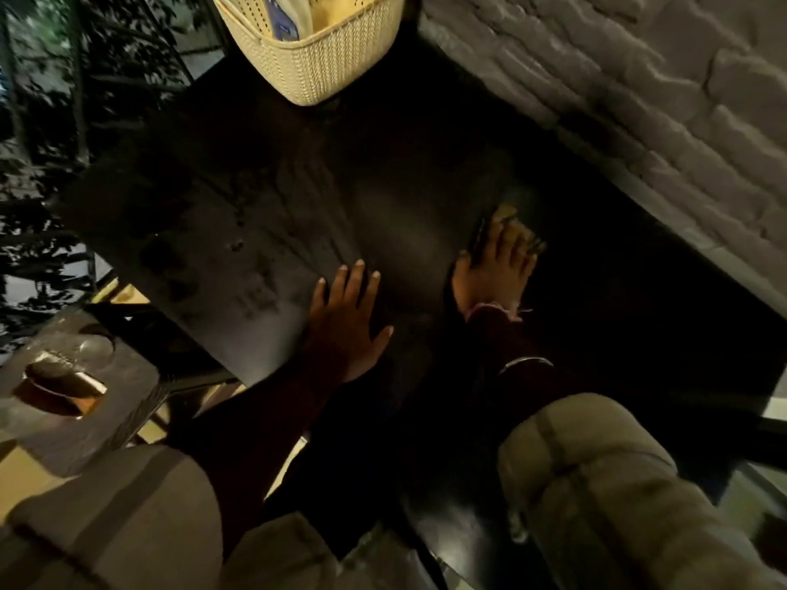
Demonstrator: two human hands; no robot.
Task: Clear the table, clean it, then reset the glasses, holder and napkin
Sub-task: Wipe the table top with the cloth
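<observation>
Dark table (264,215) beside brick wall (639,91)

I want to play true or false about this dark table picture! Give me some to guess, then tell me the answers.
1. The left hand lies flat on the table. True.
2. The right hand is up in the air. False: it presses a cloth on the table.
3. The basket sits at the far end of the table. True.
4. Glasses stand in the middle of the table. False: none show there.
5. A brick wall is on the right. True.
</observation>
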